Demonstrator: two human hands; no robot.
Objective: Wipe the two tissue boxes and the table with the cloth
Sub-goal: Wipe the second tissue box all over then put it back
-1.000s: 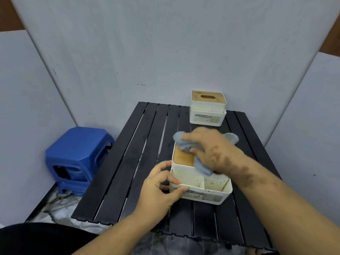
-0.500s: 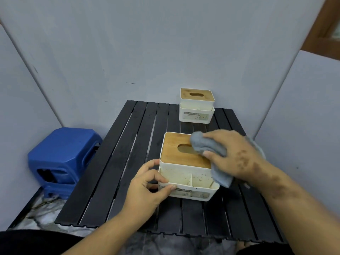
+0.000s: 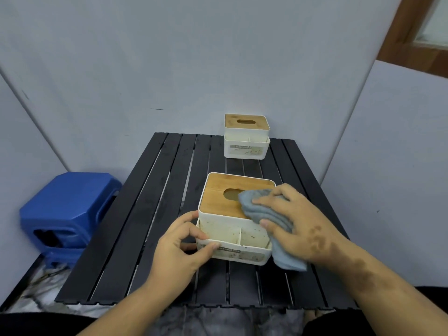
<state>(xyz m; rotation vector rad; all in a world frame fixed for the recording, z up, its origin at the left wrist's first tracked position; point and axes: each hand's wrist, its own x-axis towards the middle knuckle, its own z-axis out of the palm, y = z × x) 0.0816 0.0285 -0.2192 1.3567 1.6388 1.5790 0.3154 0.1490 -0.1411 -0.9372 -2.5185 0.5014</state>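
You are wiping the near tissue box [image 3: 232,214]: your right hand [image 3: 298,221] is gripping the cloth [image 3: 269,224] against the lid's right edge, while your left hand [image 3: 179,246] is pinching the box's front-left corner. Next, work into the speckled front compartments just beneath your thumb; they are holding only grime. The far tissue box [image 3: 246,137] is waiting well beyond, and the table [image 3: 135,234] too.

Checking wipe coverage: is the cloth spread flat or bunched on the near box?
Bunched. The grey cloth lies in folds under the right hand, covering the right part of the near tissue box lid and hanging past its side.
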